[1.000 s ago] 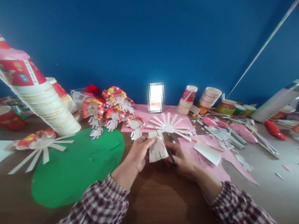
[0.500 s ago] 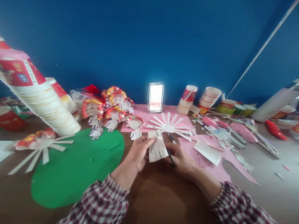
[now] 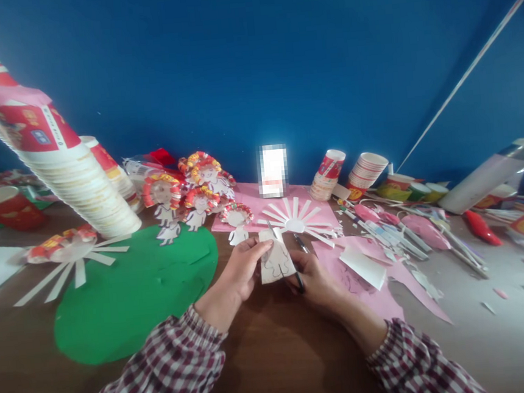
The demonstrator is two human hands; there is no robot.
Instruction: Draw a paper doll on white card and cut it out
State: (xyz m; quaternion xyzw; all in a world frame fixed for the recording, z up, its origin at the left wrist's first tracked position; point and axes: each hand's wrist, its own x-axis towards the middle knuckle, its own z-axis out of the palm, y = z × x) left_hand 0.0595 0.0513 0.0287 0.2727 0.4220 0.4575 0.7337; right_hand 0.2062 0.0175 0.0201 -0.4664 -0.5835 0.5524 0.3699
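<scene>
My left hand pinches the left side of a small white paper piece that bears a drawn outline of a figure. In my right hand is a pair of scissors, its black handle showing by the fingers at the paper's right edge. The blade tips stick up just above the paper's top edge. Part of the blades is hidden behind the paper. Beyond the hands lies a white paper cut into strips around a round centre. Left of it is a white cut-out figure with a curled red ring.
A green paper oval lies at left, near a leaning tall stack of paper cups. Finished paper figures stand behind. At right are pink paper, scraps, markers and shorter cup stacks. A blurred bright rectangle stands by the blue wall.
The scissors have shifted slightly behind the paper, with less of the black handle showing. The paper has tilted a little; my left hand has barely moved.
</scene>
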